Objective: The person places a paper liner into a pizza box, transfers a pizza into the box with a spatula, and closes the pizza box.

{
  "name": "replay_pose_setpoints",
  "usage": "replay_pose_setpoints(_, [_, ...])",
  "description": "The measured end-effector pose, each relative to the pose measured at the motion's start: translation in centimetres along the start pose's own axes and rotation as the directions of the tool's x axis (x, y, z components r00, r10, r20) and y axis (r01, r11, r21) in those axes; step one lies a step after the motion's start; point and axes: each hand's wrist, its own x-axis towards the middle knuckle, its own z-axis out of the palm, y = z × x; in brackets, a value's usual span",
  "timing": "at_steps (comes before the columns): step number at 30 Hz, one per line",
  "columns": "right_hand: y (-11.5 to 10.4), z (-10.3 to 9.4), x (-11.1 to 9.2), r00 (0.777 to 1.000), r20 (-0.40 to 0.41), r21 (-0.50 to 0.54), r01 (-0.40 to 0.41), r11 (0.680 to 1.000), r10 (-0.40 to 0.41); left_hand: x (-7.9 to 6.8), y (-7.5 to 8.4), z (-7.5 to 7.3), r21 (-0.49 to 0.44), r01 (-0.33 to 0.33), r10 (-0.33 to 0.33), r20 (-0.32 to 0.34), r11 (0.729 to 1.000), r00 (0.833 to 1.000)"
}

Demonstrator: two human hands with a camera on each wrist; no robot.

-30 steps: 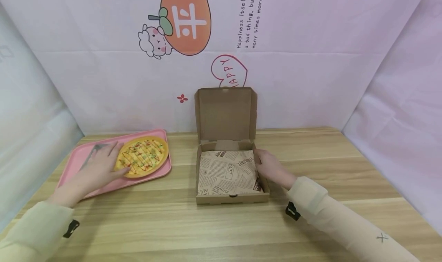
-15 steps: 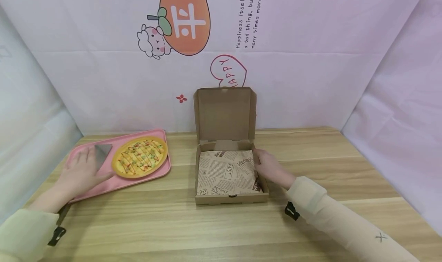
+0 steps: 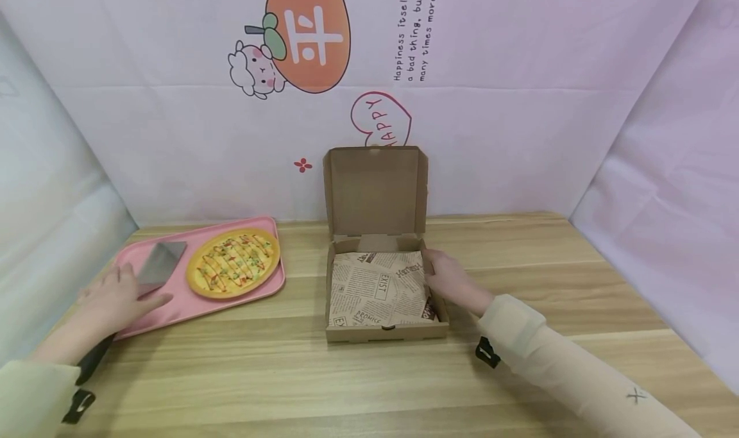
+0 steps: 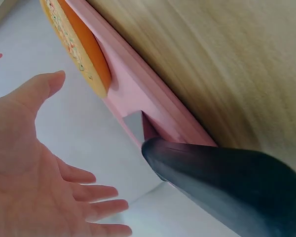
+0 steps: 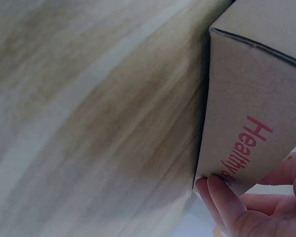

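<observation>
My left hand (image 3: 112,300) hovers with fingers spread over a metal spatula (image 3: 161,263), holding nothing. The spatula's blade lies on the pink tray (image 3: 187,306), and its black handle (image 4: 222,177) sticks out over the tray's near left edge. In the left wrist view the palm is beside that handle, apart from it. A round pizza (image 3: 233,263) with yellow topping lies on the tray's right part. My right hand (image 3: 456,281) grips the right side wall of an open cardboard pizza box (image 5: 251,108), fingers on the outer face and thumb over the rim.
Printed brown paper (image 3: 378,290) lines the box, whose lid (image 3: 376,191) stands upright at the back. A white printed cloth (image 3: 491,136) hangs behind the wooden table (image 3: 277,387) and along both sides.
My left hand has moved left and nearer, away from the pizza and over to the spatula's handle, uncovering the blade. The right hand keeps its hold on the box.
</observation>
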Motion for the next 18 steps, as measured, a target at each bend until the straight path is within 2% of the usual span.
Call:
replay_pose_setpoints(6, [-0.2, -0.1, 0.0, 1.000, 0.014, 0.018, -0.023, 1.000, 0.022, -0.3, -0.8, 0.0, -0.028, 0.056, -0.054, 0.084, 0.998, 0.995])
replay_pose_setpoints(10, [-0.3, -0.1, -0.1, 0.999, 0.025, 0.021, -0.036, 0.999, 0.036, -0.3, -1.2, 0.1, -0.008, 0.077, -0.076, 0.131, 0.997, 0.988])
replay_pose_setpoints(18, [-0.2, 0.0, 0.0, 0.999, 0.036, 0.023, -0.042, 0.999, 0.041, -0.5, -1.9, 0.1, 0.044, 0.036, -0.045, 0.242, 0.998, 0.969])
